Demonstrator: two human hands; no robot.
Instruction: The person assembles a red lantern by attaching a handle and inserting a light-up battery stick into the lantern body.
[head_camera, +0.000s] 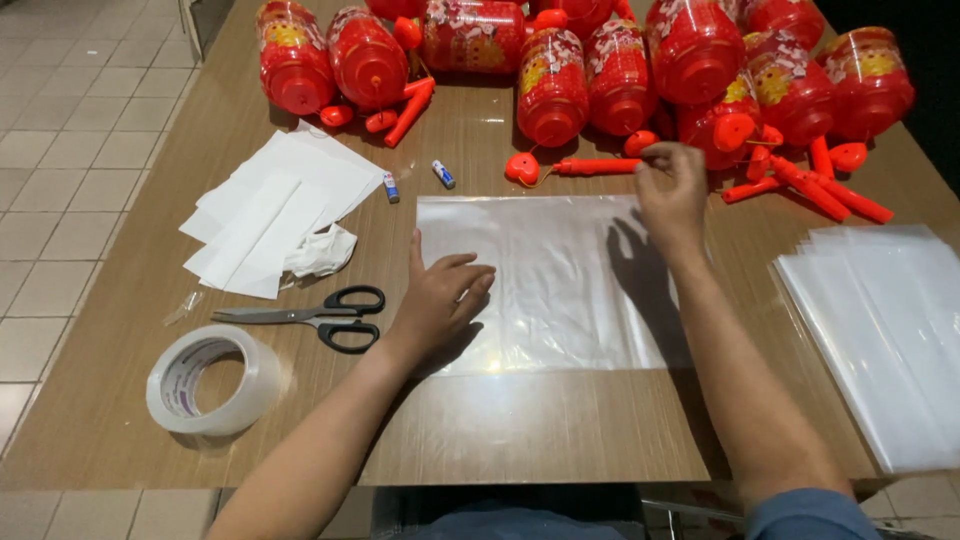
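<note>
Head view. The left hand (440, 295) lies flat, fingers spread, on the left edge of a clear plastic bag (545, 285) at frame centre on the counter (520, 430). The right hand (672, 190), above the bag's upper right corner, has its grip pinched on the right end of a red stick (590, 167). The stick's long axis runs left–right, extending leftward from that hand; the right hand is nearer.
</note>
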